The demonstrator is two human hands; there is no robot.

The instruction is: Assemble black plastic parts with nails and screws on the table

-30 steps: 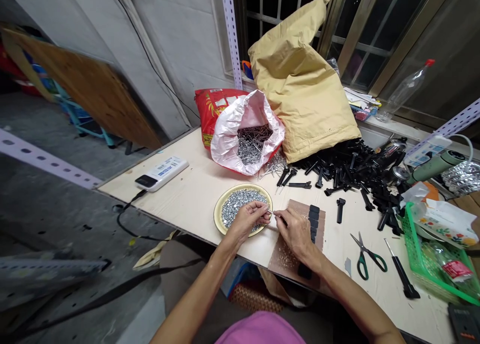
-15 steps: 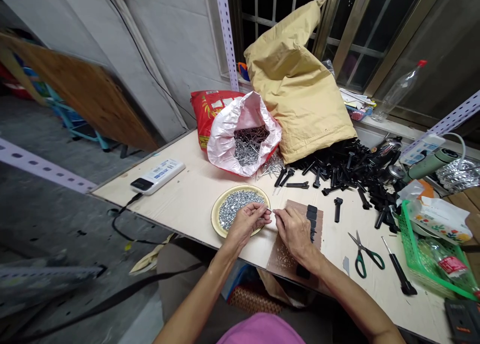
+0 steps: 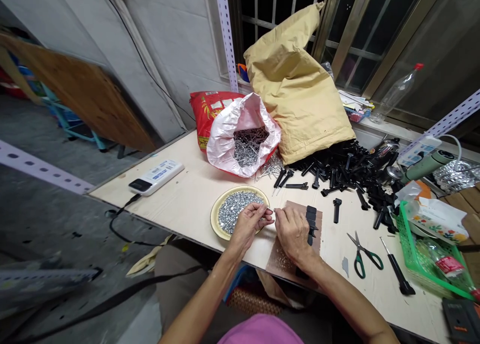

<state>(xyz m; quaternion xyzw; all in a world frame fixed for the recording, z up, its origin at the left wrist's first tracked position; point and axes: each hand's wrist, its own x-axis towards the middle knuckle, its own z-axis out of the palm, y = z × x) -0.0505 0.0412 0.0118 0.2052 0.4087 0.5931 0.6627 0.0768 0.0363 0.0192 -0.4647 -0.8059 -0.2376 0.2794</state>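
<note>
My left hand (image 3: 250, 223) hovers over the near right edge of a yellow plate (image 3: 217, 211) heaped with small shiny metal pieces, its fingertips pinched together. My right hand (image 3: 293, 230) rests on a brown board (image 3: 296, 209) beside it, fingers curled, holding a black plastic part whose end shows by the palm. The fingertips of both hands meet over the gap between plate and board, on something too small to make out. A short row of black parts (image 3: 311, 215) lies on the board right of my right hand.
An open red-and-white bag of nails (image 3: 245, 139), a tan sack (image 3: 296, 84) and a heap of black plastic parts (image 3: 348, 171) fill the table's back. Green-handled scissors (image 3: 360, 259), a black-handled tool (image 3: 398, 273) and a green basket (image 3: 423, 254) lie right; a white power bank (image 3: 155, 175) lies left.
Both hands have stayed together at the plate's edge, fingers shifting slightly. The view has drifted a little, so everything sits slightly lower left.
</note>
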